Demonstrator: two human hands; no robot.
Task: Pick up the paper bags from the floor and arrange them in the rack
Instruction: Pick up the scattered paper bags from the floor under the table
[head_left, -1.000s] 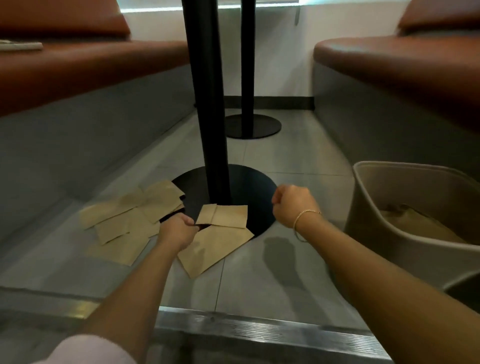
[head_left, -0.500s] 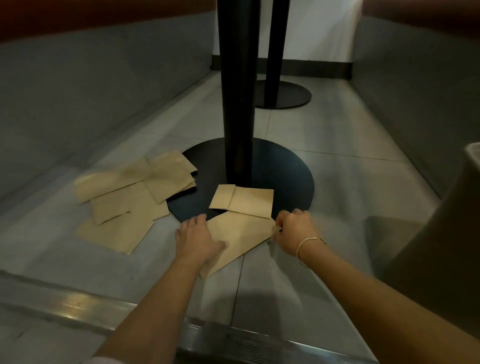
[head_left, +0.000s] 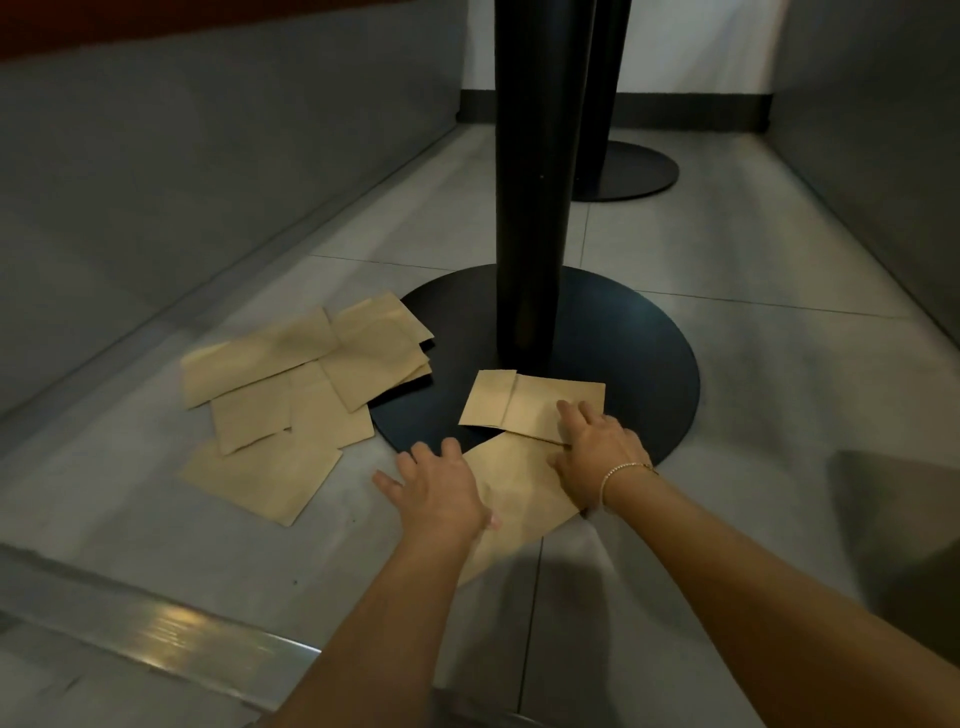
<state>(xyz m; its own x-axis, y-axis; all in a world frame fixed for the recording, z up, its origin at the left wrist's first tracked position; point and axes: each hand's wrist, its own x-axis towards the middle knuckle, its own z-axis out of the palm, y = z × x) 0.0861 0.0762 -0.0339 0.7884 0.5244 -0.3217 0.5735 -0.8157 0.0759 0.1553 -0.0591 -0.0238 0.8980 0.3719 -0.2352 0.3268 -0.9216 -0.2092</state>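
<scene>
On grey tiled floor (head_left: 727, 395): large flat brown paper bag (head_left: 519, 483) lay under left hand (head_left: 441, 488), fingers spread; right hand (head_left: 597, 452), fingers flat, pressed small folded brown paper bag (head_left: 519, 402).

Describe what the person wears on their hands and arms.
Both forearms are bare, with no sleeves in view. The right hand has a thin gold-coloured beaded bracelet at the wrist. The left hand wears nothing: no ring, watch or glove shows.

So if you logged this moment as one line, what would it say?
stage: gathering | left hand: flat on lower paper bag | right hand: fingers on upper paper bag | loose pile: untouched on floor
</scene>
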